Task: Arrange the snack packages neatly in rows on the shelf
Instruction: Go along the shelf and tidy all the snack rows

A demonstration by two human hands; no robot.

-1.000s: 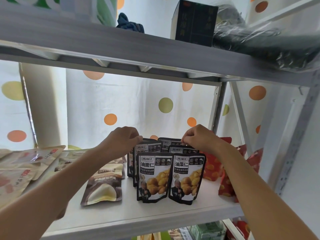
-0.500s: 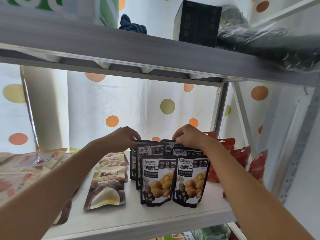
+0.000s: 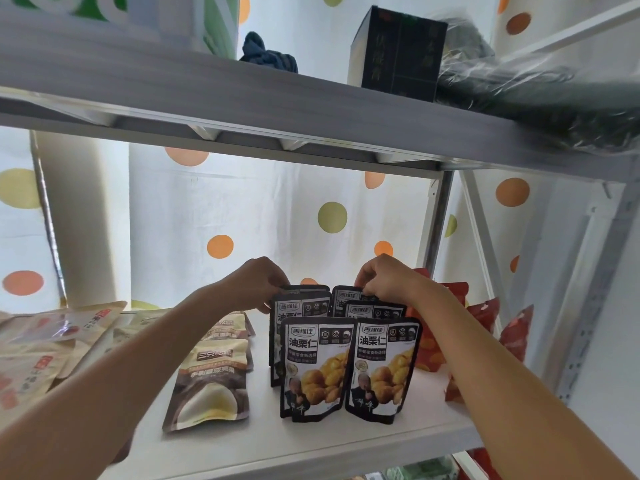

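A stockroom or small shop corner. Metal shelving (image 3: 346, 455) holds snack pouches (image 3: 317, 368) (polka-dot curtain (image 3: 242, 209) at 12 o'clock).

Behind the front pair of chestnut pouches (image 3: 349, 368), the rear pouches show only their top strips. My fingertips are hidden behind those tops. Left of that pair, the tan packets (image 3: 31, 355) run past the frame edge, print blurred.
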